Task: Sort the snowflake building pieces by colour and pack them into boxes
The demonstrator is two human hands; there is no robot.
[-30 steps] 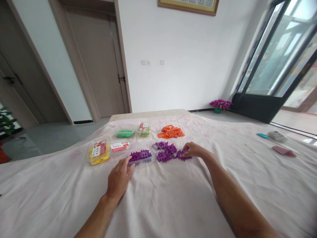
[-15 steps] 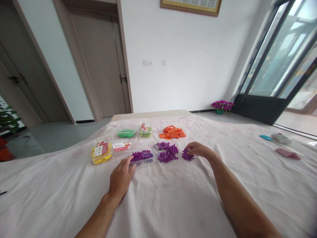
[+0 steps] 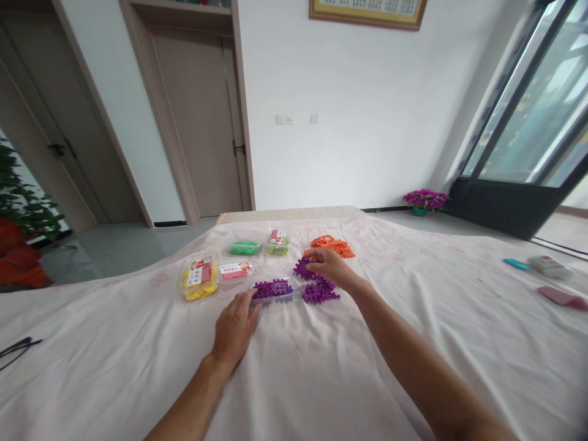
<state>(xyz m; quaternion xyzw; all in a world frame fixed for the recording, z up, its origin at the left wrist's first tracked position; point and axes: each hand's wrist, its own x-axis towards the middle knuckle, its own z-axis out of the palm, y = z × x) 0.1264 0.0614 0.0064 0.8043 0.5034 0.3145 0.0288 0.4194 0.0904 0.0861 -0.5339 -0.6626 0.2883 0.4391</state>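
On pale cloth (image 3: 294,380), the left hand (image 3: 234,324), touching, grip unclear, and the right hand (image 3: 316,260) flank a clear tub (image 3: 278,299) whose long axis runs left to right, beside a purple pile (image 3: 319,291) and the toothed piece (image 3: 301,268) the right pinches.

The bare left hand (image 3: 235,324) rests against the near left corner of a clear plastic box (image 3: 278,299) containing purple plastic pieces (image 3: 273,288). The bare right hand (image 3: 328,264) pinches a toothed purple plastic piece (image 3: 301,268) beside a loose purple pile of similar pieces (image 3: 320,292). Beyond lies a heap of orange toothed plastic pieces (image 3: 336,246); a clear, labelled box of yellow pieces (image 3: 201,272) stands at left.
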